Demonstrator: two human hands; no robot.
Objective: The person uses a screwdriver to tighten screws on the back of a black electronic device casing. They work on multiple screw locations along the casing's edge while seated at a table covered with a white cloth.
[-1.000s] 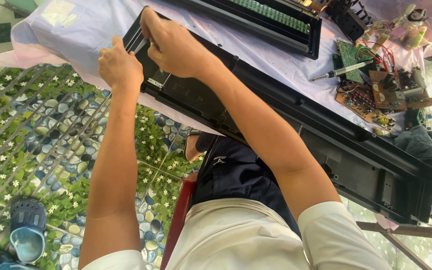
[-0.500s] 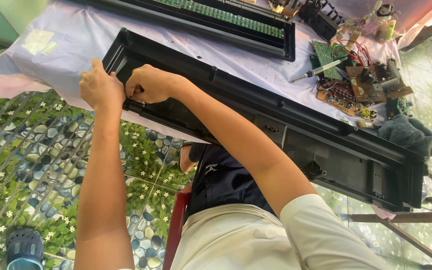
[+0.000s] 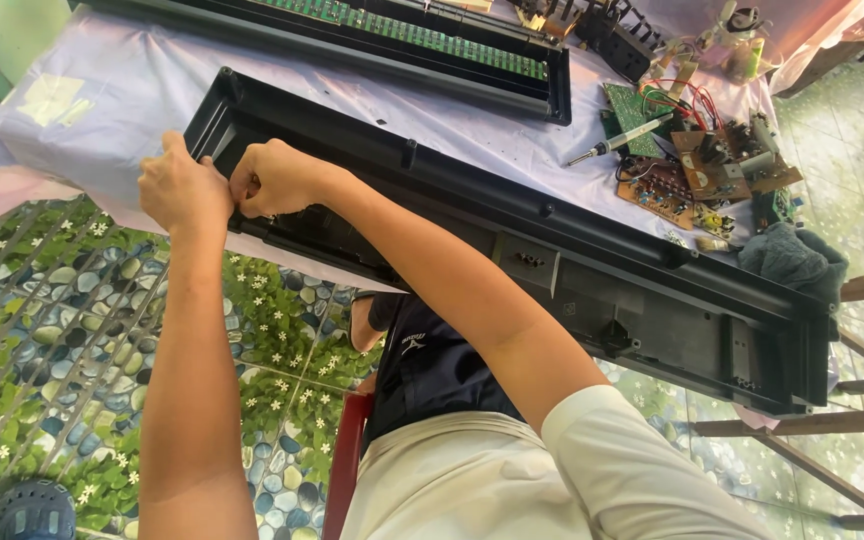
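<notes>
Since earlier, our left hand (image 3: 184,188) and right hand (image 3: 274,178) sit closer together, fingers curled, pinching the black casing (image 3: 572,270) rim. The second casing (image 3: 402,45) holds a green circuit strip (image 3: 412,32).

The fingers (image 3: 242,195) of both hands curl out of sight against the long black casing (image 3: 572,270), hiding whatever they pinch. The second casing (image 3: 372,45) at the worktop's far edge is cut off by the frame.

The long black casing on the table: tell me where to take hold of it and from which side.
Grip the long black casing by its raised near rim, close to the left end where both the left hand and right hand sit. Come from the table's front edge: that open shell overhangs it, leaving the rim free.
</notes>
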